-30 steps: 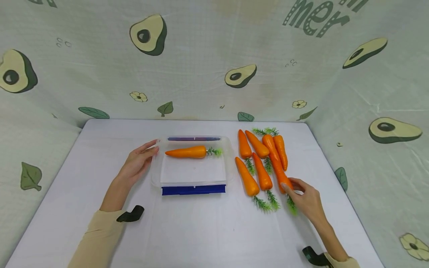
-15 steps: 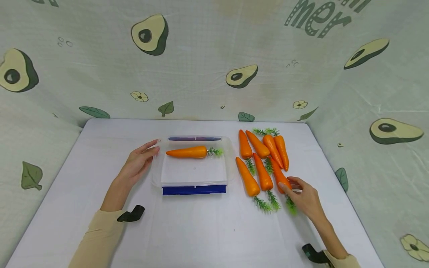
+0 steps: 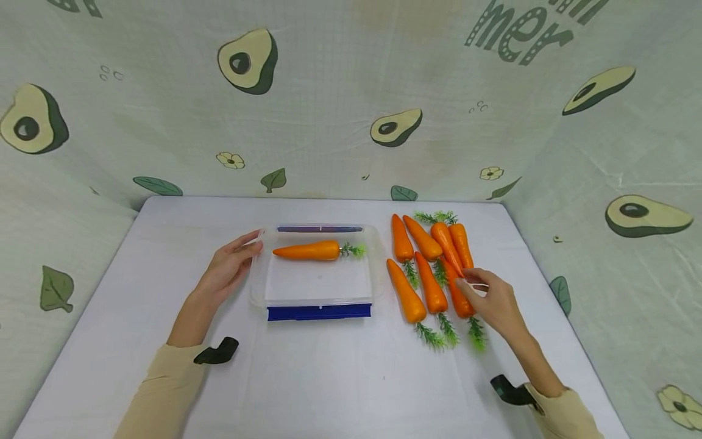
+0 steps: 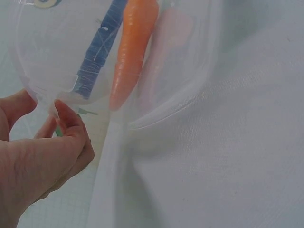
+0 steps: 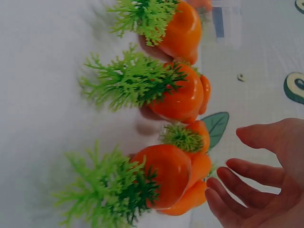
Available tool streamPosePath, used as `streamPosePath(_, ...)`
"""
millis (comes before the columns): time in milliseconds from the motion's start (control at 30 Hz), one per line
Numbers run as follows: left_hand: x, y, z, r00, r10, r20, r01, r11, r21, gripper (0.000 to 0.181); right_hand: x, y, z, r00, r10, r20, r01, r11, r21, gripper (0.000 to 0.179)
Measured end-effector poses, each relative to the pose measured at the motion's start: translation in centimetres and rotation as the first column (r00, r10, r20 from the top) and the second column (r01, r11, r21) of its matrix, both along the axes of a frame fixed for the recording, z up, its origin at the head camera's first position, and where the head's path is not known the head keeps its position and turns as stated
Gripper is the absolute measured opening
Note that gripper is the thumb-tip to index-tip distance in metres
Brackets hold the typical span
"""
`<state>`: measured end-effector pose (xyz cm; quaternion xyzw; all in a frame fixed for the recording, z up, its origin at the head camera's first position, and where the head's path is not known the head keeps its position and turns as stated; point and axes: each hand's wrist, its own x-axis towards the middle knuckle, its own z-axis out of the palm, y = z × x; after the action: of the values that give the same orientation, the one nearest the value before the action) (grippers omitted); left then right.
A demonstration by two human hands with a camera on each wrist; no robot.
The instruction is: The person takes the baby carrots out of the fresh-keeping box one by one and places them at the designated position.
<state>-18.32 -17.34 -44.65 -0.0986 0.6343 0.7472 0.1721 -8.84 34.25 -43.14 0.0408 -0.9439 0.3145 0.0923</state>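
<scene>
A clear plastic food container [image 3: 318,283] with blue clips sits at the middle of the table, a single toy carrot [image 3: 309,250] lying across it. My left hand [image 3: 227,268] pinches its left edge; the left wrist view shows thumb and fingertips on either side of the clear rim [image 4: 42,97]. To the right, several orange toy carrots with green tops lie in two rough rows. Over the right-hand ones is my right hand [image 3: 493,305], thumb and fingers apart, close to the tip of a back-row carrot [image 3: 445,244] and the nearest right carrot [image 3: 459,299].
Other carrots lie close together, among them a front-left one [image 3: 406,292] and a middle one [image 3: 431,283]. A white cloth covers the table [image 3: 329,378]. Avocado-print fabric [image 3: 329,122] hangs behind and along the sides.
My right hand has let go of the front right carrot, which now lies on the table, and has moved slightly up and away from its top end. The left hand stays at the container.
</scene>
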Motion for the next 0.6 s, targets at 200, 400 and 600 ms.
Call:
streamPosePath(200,0.1,0.0,-0.2,1.0,-0.002,-0.003,0.002,1.0,0.002,0.066,-1.5,-1.3,1.3,0.998,0.03,-0.047,-0.031,0.999,-0.014,0.034)
streamPosePath(400,0.2,0.0,-0.3,1.0,-0.009,-0.013,0.009,1.0,-0.023,0.064,-3.1,-2.8,2.1,0.994,0.054,-0.092,-0.057,0.998,-0.031,0.03)
streamPosePath(600,0.1,0.1,-0.2,1.0,-0.006,-0.01,0.006,0.999,-0.032,0.064,-4.6,-4.6,3.2,0.991,0.104,-0.085,-0.11,0.992,-0.068,0.031)
